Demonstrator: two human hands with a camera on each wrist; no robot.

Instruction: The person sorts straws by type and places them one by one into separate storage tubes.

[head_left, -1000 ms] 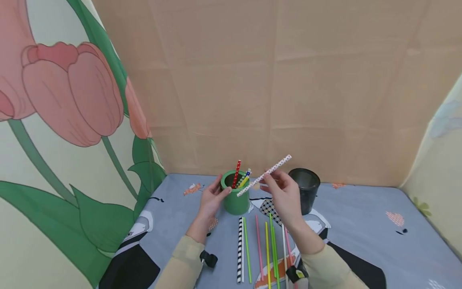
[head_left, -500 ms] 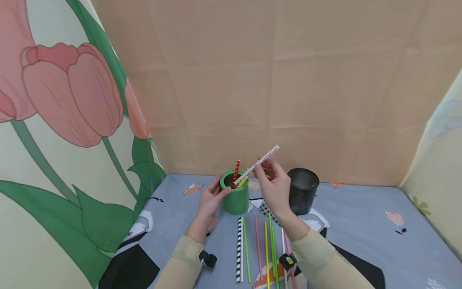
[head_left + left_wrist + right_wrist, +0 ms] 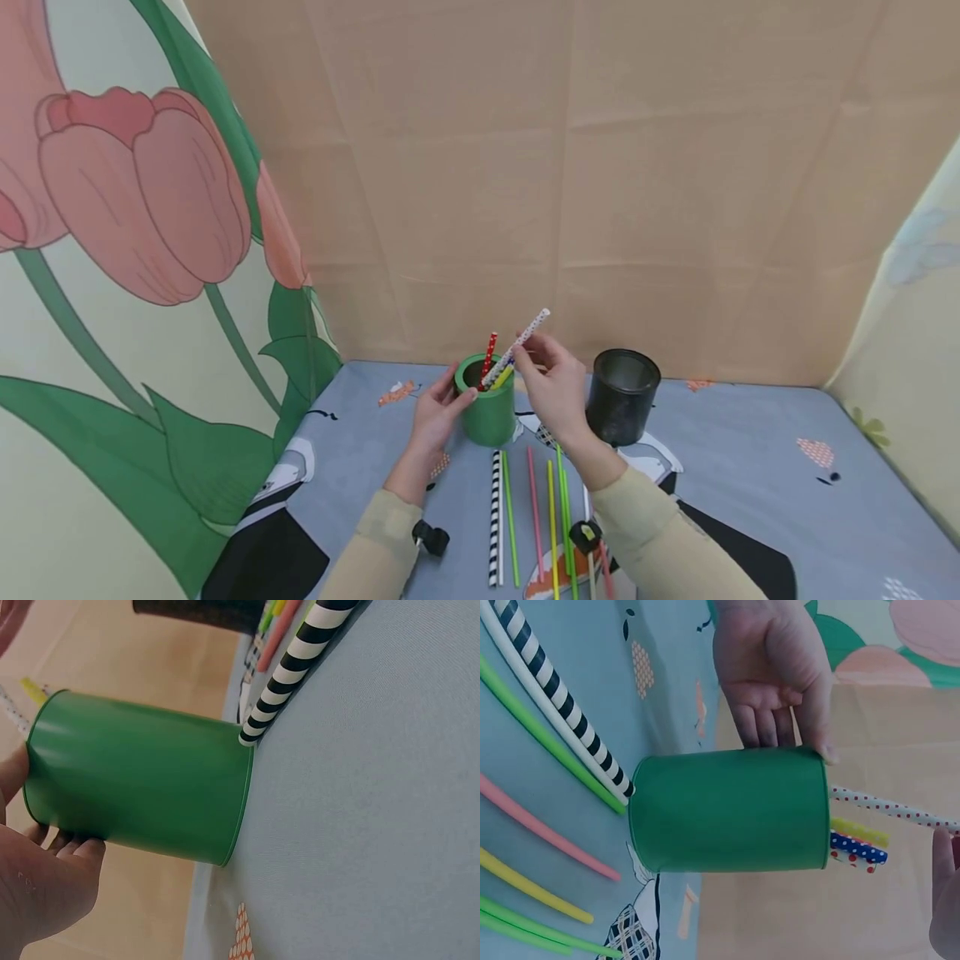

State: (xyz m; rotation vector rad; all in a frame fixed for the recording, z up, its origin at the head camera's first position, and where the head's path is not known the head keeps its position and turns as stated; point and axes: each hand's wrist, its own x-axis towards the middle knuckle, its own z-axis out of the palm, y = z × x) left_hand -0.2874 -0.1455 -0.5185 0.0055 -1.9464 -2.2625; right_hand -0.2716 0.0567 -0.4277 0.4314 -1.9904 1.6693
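Straw tip now sits inside the green cup [image 3: 487, 402], lower than a second ago: the right hand [image 3: 551, 387] pinches the white dotted straw [image 3: 519, 342], so it looks nearly dropped in. Left hand [image 3: 438, 410] curls round the cup's side, the black cup [image 3: 622, 396] well clear. From the left wrist, the striped straw [image 3: 296, 664] touches the cup's base. From the right wrist, loose straws [image 3: 547, 832] crowd one side only.

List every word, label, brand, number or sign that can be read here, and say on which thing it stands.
None: no letter or number shows in any view.
Green cup: plain.
Black cup: plain.
White dotted straw in the right hand: dots only.
Blue cloth: pictures, no text.
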